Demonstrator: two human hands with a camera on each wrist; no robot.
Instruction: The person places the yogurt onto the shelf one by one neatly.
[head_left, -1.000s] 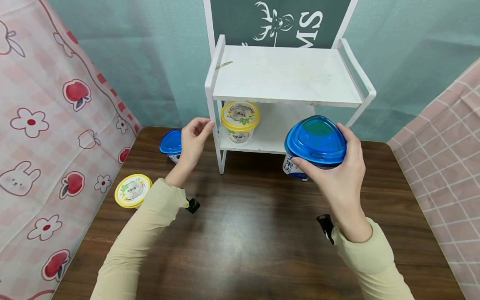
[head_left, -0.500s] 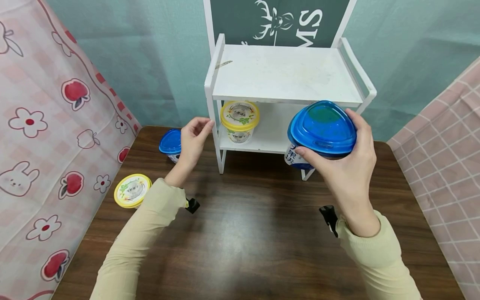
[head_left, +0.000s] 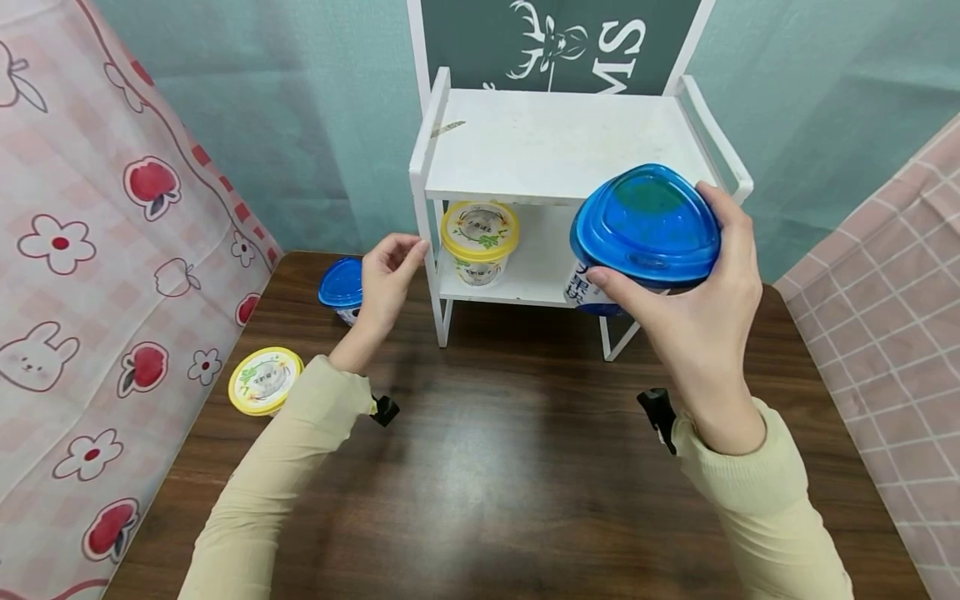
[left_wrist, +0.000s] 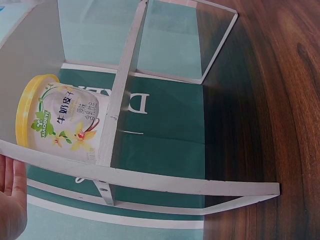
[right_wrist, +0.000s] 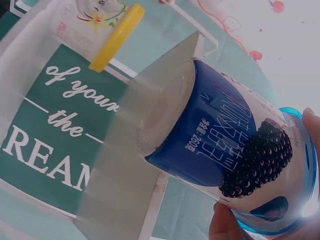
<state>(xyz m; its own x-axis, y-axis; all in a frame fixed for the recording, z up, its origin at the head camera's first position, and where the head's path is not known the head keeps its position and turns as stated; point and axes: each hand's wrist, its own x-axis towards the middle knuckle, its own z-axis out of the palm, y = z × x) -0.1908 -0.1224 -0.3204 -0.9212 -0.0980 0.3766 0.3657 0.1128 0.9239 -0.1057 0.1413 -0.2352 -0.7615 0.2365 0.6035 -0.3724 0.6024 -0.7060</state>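
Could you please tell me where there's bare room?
Free: top board between its rails; lower shelf right of its tub; table between the forearms. Crowded: the table's left, around the blue-lidded tub and round yellow lid.

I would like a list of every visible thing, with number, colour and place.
table: 1, brown, foreground
shelf: 1, white, rear of table
printed panel: 1, dark green, behind shelf
raised tub: 1, blue lid, before shelf's right side
rear tub: 1, blue lid, table, left of shelf
shelved tub: 1, yellow lid, shelf's lower board, left
near tub: 1, yellow lid, table's left side
back cloth: 1, blue-green, rear
flowered cloth: 1, pink and white, left
checked cloth: 1, pink, right
wrist pieces: 2, black, each wrist
sleeves: 2, pale yellow, both forearms
left hand: 1, bare, at shelf's left post
right hand: 1, bare, gripping raised tub
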